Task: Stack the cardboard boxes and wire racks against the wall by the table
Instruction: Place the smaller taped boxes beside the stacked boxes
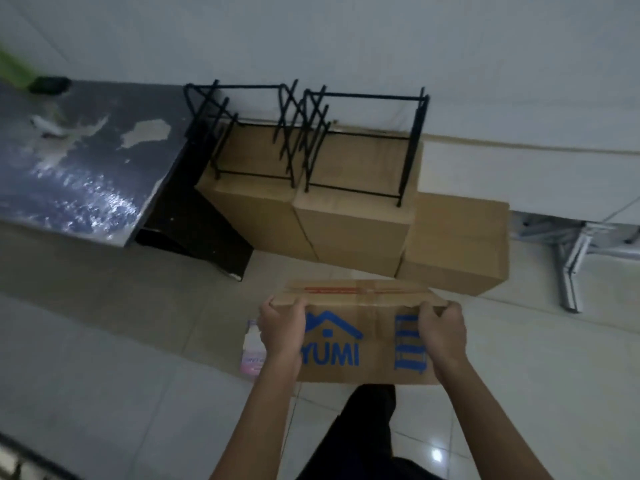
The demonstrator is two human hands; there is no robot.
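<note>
I carry a cardboard box [374, 344] with blue "YUMI" print and a taped top, held above the floor in front of me. My left hand [282, 329] grips its upper left corner and my right hand [441, 332] grips its upper right corner. Ahead, against the white wall, stand two tall cardboard boxes [263, 209] [353, 233] side by side next to the table [76, 168]. A black wire rack [242, 133] sits on the left box and another wire rack [367, 143] on the right one. A lower cardboard box [457, 244] stands to their right.
A pink-and-white bottle [251, 348] lies on the tiled floor just left of the carried box. A metal frame [571, 258] lies on the floor by the wall at right. The table has a worn dark top with a green object [17, 71] at its back.
</note>
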